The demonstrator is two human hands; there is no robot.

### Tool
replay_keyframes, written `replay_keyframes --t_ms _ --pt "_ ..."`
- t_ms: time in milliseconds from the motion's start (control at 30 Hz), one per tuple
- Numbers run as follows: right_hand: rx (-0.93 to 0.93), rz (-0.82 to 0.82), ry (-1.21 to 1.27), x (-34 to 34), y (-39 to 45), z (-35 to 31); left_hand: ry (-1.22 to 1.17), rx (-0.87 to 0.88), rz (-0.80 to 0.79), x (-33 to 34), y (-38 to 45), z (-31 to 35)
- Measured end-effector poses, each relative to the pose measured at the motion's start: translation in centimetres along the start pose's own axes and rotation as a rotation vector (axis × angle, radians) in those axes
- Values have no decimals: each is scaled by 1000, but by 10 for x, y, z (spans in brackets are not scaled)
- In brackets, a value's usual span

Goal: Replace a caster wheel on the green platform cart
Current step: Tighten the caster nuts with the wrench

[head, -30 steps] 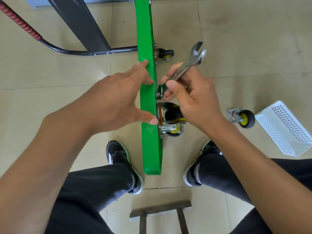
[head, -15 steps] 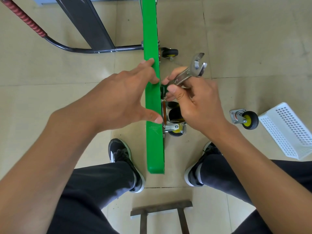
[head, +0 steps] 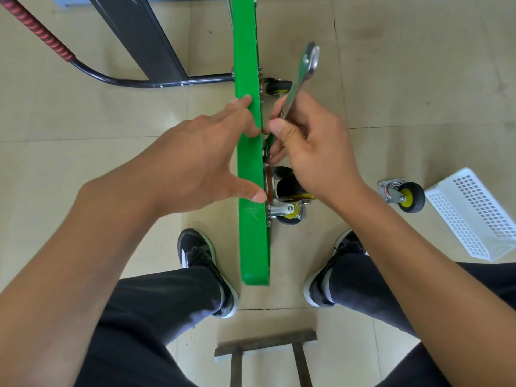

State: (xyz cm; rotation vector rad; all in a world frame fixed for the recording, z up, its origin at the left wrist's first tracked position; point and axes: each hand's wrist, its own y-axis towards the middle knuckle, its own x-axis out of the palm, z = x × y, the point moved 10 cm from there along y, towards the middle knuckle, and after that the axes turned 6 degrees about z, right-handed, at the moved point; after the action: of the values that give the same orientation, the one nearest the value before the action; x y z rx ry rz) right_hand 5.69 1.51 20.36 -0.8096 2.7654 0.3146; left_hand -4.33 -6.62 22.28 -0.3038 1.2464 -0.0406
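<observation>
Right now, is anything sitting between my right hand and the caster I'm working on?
Nothing visible. Your right hand grips the wrench directly above the mounted caster beside the green cart deck; the wrench's lower end is hidden behind your fingers.

wrench (head: 300,79) lower end hidden behind my right hand (head: 315,152) | cart (head: 251,169) top cut by frame edge | bolt not visible

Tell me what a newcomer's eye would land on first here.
First the green cart deck, stood on edge on the floor between the person's feet, running up the middle of the view. The left hand steadies its edge while the right hand grips a wrench beside a mounted caster. A loose caster lies on the floor to the right, next to a white basket.
</observation>
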Motion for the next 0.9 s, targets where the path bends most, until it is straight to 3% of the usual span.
replay_keyframes --t_ms 200,467,567,767,900 --pt "328 -41 151 7 28 31 -7 -5 -10 0 0 0" --pt "905 -137 400 35 19 96 -8 -7 -12 1 0 0" --pt "1021 -174 473 44 11 107 -9 -9 -14 1 0 0" --pt "972 -100 504 33 14 111 -13 -13 -30 1 -1 1" --pt "615 63 355 -6 26 89 -22 -6 -30 1 -2 2"
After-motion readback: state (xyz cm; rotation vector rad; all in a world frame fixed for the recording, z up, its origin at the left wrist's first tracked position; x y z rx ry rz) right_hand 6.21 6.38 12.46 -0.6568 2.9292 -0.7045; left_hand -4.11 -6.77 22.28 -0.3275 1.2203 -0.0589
